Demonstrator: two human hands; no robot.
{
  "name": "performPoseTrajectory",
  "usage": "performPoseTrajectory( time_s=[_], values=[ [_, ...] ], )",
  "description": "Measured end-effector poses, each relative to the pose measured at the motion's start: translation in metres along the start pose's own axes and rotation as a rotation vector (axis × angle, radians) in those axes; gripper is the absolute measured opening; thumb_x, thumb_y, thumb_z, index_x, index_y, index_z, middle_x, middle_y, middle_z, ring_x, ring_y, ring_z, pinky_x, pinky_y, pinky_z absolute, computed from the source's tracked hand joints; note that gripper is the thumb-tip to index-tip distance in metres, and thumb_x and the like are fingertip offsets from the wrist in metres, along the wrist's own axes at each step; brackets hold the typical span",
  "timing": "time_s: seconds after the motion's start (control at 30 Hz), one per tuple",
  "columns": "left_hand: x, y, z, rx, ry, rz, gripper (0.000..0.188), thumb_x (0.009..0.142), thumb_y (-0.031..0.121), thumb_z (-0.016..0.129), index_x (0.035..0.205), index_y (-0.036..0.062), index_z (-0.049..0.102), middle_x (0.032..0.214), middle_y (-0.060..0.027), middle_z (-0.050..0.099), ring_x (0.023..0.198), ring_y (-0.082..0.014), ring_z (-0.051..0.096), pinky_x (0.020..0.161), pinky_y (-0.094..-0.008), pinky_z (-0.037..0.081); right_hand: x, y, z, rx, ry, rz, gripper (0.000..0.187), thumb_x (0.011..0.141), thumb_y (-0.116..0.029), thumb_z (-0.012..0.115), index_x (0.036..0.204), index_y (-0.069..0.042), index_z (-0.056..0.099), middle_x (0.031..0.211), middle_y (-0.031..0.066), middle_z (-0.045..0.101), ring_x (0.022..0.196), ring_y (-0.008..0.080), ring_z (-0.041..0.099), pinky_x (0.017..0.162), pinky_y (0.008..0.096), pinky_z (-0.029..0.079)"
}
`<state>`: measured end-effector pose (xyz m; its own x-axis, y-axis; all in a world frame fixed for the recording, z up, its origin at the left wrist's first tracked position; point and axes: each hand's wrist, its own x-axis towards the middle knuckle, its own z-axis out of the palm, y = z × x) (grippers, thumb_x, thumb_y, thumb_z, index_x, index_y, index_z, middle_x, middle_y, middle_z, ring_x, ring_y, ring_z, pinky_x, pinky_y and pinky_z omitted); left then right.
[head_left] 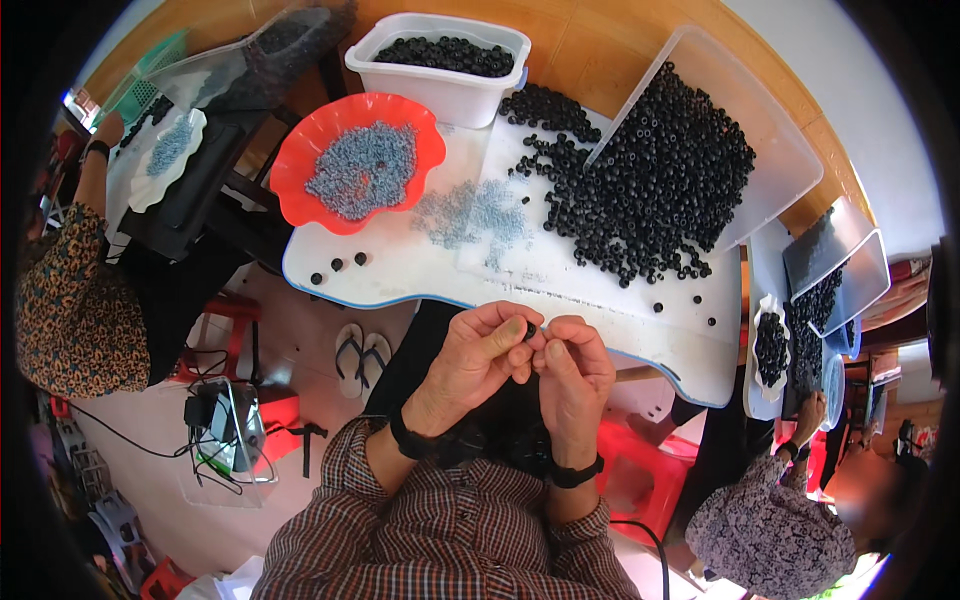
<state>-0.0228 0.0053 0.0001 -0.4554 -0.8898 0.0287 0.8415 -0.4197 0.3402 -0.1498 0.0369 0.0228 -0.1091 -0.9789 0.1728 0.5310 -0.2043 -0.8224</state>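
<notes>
Left hand pinches black bead; right hand curled just beside, grip unclear. Tabletop ahead of hands, not beneath: slack pinch could drop bead lapward.

Black pieces look glossy, the red bowl smooth plastic.

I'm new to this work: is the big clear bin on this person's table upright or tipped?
Tipped: black pieces spread in one pile from inside the clear bin, through its open side, onto the white tabletop.
</notes>
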Motion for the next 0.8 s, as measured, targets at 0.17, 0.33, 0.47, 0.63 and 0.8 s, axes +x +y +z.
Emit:
performPoseTrajectory(
  time_s=[0.17, 0.33, 0.47, 0.63, 0.8],
  values=[
    [0.01, 0.012, 0.011, 0.113, 0.115, 0.003, 0.024, 0.098, 0.019, 0.054, 0.107, -0.0026, 0.06, 0.084, -0.0086, 0.062, 0.065, -0.0088, 0.056, 0.055, -0.0233, 0.05, 0.0, -0.002, -0.009, -0.115, 0.066, 0.052, 0.013, 0.09, 0.0, 0.059, 0.103, 0.004, 0.062, 0.094, 0.0052, 0.059, 0.074, 0.01, 0.056, 0.067, 0.0212, 0.045],
    [0.046, 0.031, 0.006, 0.171, 0.278, -0.059, 0.026, 0.097, 0.023, 0.056, 0.104, -0.0015, 0.06, 0.085, -0.0068, 0.061, 0.065, -0.0067, 0.056, 0.061, -0.0209, 0.049, -0.001, 0.002, -0.02, -0.206, 0.082, 0.126, 0.011, 0.091, -0.002, 0.06, 0.101, 0.002, 0.063, 0.09, 0.003, 0.059, 0.071, 0.0077, 0.055, 0.064, 0.0196, 0.044],
    [0.104, 0.064, 0.004, 0.175, 0.254, 0.016, 0.025, 0.095, 0.024, 0.059, 0.099, -0.0008, 0.06, 0.083, -0.0066, 0.06, 0.068, -0.0091, 0.058, 0.064, -0.0244, 0.052, -0.003, 0.004, -0.024, -0.347, 0.115, 0.172, 0.011, 0.089, -0.002, 0.061, 0.1, 0.002, 0.064, 0.085, 0.0029, 0.06, 0.068, 0.0079, 0.054, 0.061, 0.0203, 0.042],
    [0.194, 0.147, 0.036, 0.279, 0.215, 0.313, 0.029, 0.096, 0.025, 0.058, 0.102, -0.0034, 0.054, 0.088, -0.0124, 0.059, 0.077, -0.0236, 0.063, 0.076, -0.0375, 0.058, -0.005, 0.004, -0.026, -0.363, 0.156, 0.17, 0.01, 0.089, -0.001, 0.061, 0.099, 0.001, 0.065, 0.081, 0.0019, 0.06, 0.066, 0.0073, 0.054, 0.06, 0.0198, 0.042],
    [0.202, 0.163, 0.018, 0.274, 0.308, 0.43, 0.033, 0.097, 0.025, 0.055, 0.103, -0.0071, 0.049, 0.096, -0.0178, 0.057, 0.086, -0.0298, 0.063, 0.078, -0.0431, 0.058, -0.005, 0.004, -0.037, -0.362, 0.179, 0.153, 0.009, 0.09, -0.004, 0.063, 0.098, -0.001, 0.066, 0.081, 0.0001, 0.061, 0.067, 0.0062, 0.056, 0.061, 0.0189, 0.044]
  ],
)
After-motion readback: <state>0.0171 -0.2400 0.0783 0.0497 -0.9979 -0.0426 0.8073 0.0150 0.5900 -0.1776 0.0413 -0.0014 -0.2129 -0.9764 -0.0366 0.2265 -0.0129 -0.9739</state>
